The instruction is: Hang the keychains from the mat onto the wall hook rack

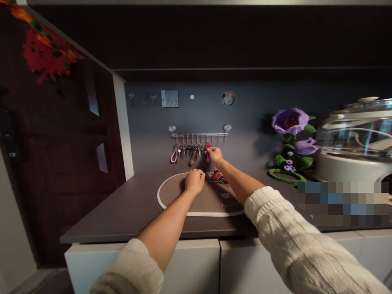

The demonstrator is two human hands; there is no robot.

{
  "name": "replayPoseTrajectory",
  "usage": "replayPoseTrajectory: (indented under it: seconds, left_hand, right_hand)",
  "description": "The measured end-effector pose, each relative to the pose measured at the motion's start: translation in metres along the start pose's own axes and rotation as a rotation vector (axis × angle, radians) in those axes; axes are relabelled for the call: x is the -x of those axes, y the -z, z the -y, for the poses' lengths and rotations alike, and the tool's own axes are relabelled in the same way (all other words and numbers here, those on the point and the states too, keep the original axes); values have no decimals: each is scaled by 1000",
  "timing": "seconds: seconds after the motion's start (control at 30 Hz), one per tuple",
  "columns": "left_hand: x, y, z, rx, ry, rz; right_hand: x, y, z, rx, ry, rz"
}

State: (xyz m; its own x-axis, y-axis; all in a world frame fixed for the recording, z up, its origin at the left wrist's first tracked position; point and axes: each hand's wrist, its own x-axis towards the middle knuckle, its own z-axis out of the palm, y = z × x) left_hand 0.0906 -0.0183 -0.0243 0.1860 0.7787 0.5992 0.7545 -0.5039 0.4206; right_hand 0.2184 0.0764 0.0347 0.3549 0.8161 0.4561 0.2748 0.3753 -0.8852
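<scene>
My right hand (215, 157) is raised to the wall-mounted hook rail (200, 134), its fingers pinched on a set of keys with a red tag (208, 145) near one of the hooks. Whether the ring sits on the hook cannot be made out. To the left along the rail hang several key rings (183, 149), one with a pink loop (173, 155) and one with a brown fob (193, 157). My left hand (195, 181) rests with curled fingers over the oval mat (174, 194); what it holds, if anything, is hidden. Beside my right wrist lies a bunch of keys with a red piece (217, 175).
Purple crocheted flowers (290, 121) stand on the right of the counter (122, 212), beside a white appliance with a clear top (352, 143). A dark cabinet (196, 36) overhangs from above. At the left is a dark red door (61, 155).
</scene>
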Motion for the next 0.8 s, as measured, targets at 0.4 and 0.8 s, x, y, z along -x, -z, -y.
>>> replayPoseTrajectory:
  seconds: [0.4,0.8]
  left_hand:
    - [0,1,1,-15,-66,24]
    - [0,0,4,4,-131,33]
  right_hand:
    - [4,25,-5,57,70,80]
    - [53,63,4,69,74,187]
